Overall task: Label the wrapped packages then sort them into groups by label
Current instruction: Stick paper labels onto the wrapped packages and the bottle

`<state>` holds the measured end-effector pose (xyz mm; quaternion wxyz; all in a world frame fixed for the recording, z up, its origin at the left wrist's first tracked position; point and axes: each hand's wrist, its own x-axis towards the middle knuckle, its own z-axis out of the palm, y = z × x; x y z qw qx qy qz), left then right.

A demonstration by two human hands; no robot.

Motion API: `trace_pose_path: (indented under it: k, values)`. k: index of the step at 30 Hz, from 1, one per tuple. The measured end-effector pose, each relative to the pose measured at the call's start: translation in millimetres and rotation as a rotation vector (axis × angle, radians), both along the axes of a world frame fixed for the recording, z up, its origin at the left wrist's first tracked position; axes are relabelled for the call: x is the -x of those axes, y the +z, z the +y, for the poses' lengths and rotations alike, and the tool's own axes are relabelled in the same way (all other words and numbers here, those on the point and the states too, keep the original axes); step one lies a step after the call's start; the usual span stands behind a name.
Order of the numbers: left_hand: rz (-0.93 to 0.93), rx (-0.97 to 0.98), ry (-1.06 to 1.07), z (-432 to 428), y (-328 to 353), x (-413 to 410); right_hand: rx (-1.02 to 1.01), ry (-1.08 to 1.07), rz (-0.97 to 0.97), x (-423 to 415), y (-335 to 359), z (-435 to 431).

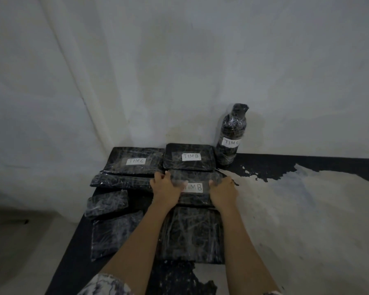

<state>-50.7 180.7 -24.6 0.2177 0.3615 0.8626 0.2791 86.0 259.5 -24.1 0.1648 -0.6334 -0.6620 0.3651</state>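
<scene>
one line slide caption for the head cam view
Both hands, left and right, grip a wrapped TIM B package in front of another TIM B package.

Worn black table [307,165], white wall [179,60]

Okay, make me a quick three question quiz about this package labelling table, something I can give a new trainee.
1. True or false: the upright wrapped bottle at the back carries a label.
2. Multiple choice: what is written on the label of the package held between the left hand and the right hand? A. TIM A. B. TIM B. C. TIM C.
3. Which labelled package lies directly behind the held one: the TIM B package or the flat TIM C package?

Key
1. True; it reads TIM C.
2. B.
3. The TIM B package; the flat TIM C package lies further left.
</scene>
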Motion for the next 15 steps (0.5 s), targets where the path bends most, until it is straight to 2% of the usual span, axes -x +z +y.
trace_pose_path:
  k: [5, 11, 15]
  values:
    - [0.000, 0.022, -0.084, -4, 3, 7, 0.010, 0.052, 0.106, -10, -2, -8]
    - [0.017, 0.027, -0.128, -9, 7, 12, -0.062, 0.073, -0.019, -7, 1, -8]
    - [0.039, -0.048, -0.200, -19, 16, 12, -0.102, 0.139, -0.134, -9, 5, -10]
